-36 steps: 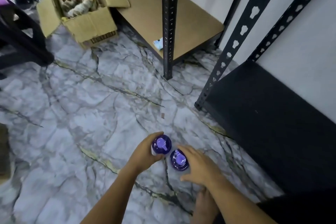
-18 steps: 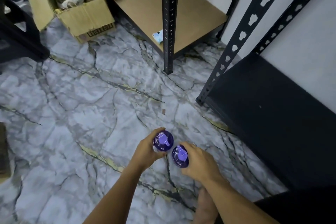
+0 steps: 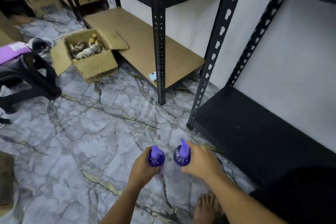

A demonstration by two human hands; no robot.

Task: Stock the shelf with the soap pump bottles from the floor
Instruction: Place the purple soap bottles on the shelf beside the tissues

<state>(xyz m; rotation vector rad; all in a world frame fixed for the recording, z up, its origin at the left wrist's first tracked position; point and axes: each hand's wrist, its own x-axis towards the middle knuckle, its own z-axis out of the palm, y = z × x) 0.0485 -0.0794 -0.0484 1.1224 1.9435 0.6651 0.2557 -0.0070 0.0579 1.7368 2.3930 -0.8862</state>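
Note:
I hold two purple soap pump bottles above the marble floor, seen from the top with their pump heads pointing away from me. My left hand (image 3: 143, 168) grips the left bottle (image 3: 156, 157) around its body. My right hand (image 3: 201, 162) grips the right bottle (image 3: 181, 154) the same way. The bottles are a small gap apart. A black metal shelf unit stands to the right, its low black board (image 3: 254, 132) bare and close to my right hand.
A second rack with tan boards (image 3: 145, 42) stands behind, a small white-blue packet (image 3: 152, 76) at its front edge. An open cardboard box (image 3: 91, 56) of bottles sits on the floor beside it. A black stool (image 3: 27, 78) stands left. My bare foot (image 3: 207, 207) is below.
The view has lifted, showing more of the racks. Both hands have risen with the bottles and moved slightly apart; the pump heads now point away from me.

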